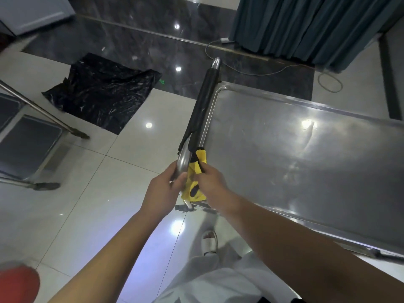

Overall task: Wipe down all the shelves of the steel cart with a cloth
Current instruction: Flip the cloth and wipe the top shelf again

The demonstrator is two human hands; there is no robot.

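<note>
Cloth [194, 178]: yellow with black patches, wrapped round the near end of the cart handle and held between both hands.
Right hand [209, 180]: fingers are curled round the cloth from the right side, gripping it against the bar.
Left hand [165, 189]: thumb and fingers are closed round the bare, bent steel part of the handle, touching the cloth's left edge.
Cart handle [203, 106]: a steel tube sleeved in black foam is seen running away from the hands, just beside the short edge of the top shelf; its far bare end curves downward.
Top shelf [295, 149]: a flat steel tray with a raised rim, lying to the right of the handle; ceiling lights are reflected on its surface, with faint smears.
Steel cart [341, 243]: only the top level is shown plainly; the lower shelves are hidden beneath it.
Floor [87, 204]: glossy pale tiles near the person, dark marble-like tiles farther off.
Black plastic bag [102, 90]: spread flat on the floor, well apart to the left.
Curtain [306, 25]: dark teal, hanging at the upper right, with a cable [273, 72] trailing on the floor below it.
Chair [28, 136]: metal-legged, at the left edge.
</note>
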